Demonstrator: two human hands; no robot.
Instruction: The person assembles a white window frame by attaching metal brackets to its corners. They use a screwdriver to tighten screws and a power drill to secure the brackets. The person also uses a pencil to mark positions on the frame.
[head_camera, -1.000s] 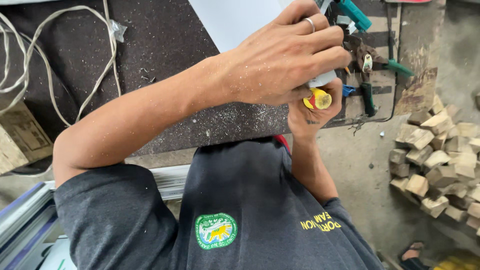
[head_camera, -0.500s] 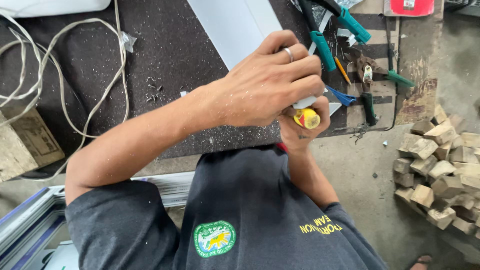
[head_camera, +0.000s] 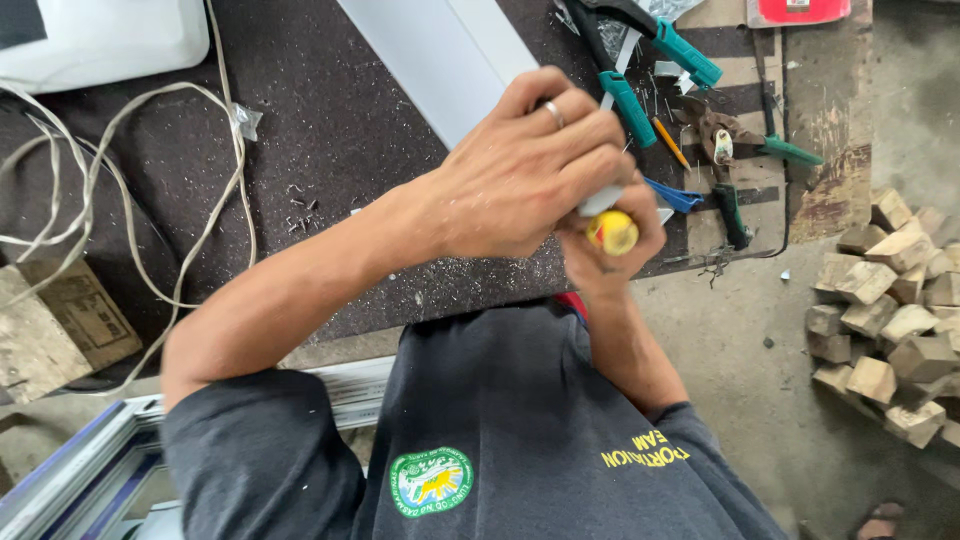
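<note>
Smooth pale metal profile (head_camera: 440, 50); matt dark felt-like bench cover (head_camera: 330, 130); glossy yellow plastic tool handle (head_camera: 612, 232); rough wooden blocks (head_camera: 885, 310).

The left hand (head_camera: 520, 170) covers the near end of the pale flat profile (head_camera: 440, 50), whose far end is cut off by the top edge. Under that hand, the shaft of the yellow-capped tool (head_camera: 612, 232) is hidden, so its kind cannot be told; the right hand (head_camera: 610, 255) is mostly covered too. Beyond the profile, the green-handled pliers (head_camera: 650, 60) lose their heads at the top edge. The wood blocks (head_camera: 880, 320) run off the right edge
</note>
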